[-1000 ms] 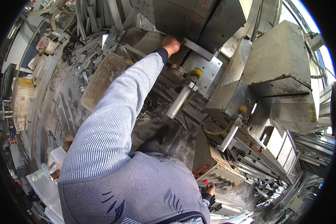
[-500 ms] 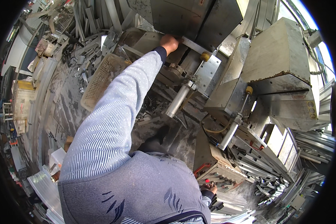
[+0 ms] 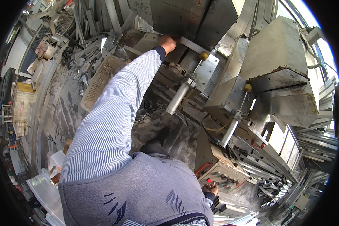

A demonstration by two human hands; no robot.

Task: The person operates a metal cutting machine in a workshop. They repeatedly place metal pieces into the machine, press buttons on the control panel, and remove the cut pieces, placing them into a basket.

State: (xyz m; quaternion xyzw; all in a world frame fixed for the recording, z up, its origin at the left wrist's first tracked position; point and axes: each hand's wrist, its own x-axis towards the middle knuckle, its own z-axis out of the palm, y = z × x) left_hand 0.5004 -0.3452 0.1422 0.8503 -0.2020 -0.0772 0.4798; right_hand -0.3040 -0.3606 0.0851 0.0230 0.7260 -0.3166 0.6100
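Observation:
My left hand [image 3: 167,44] reaches out to the far machine, with its fingers closed at the left end of a pale aluminium bar [image 3: 192,45]. The fingertips lie in shade. The bar lies under the dark metal hood [image 3: 180,17] and beside the yellow-tipped clamp cylinder [image 3: 181,94]. Low on the right, my right hand [image 3: 211,188] rests on a control box [image 3: 224,175] next to a red button [image 3: 209,180]. Its fingers are curled over a control too small to make out.
A second machine head [image 3: 277,56] with its own clamp cylinder [image 3: 231,132] stands at the right. A beige plastic basket [image 3: 95,84] sits left of my forearm. Metal offcuts [image 3: 88,54] are heaped at the far left, and long profiles [image 3: 316,139] are stacked at the right.
The whole view has shifted slightly. My left hand has drawn back a little to the left by the bar's end. My right hand stays at the control box.

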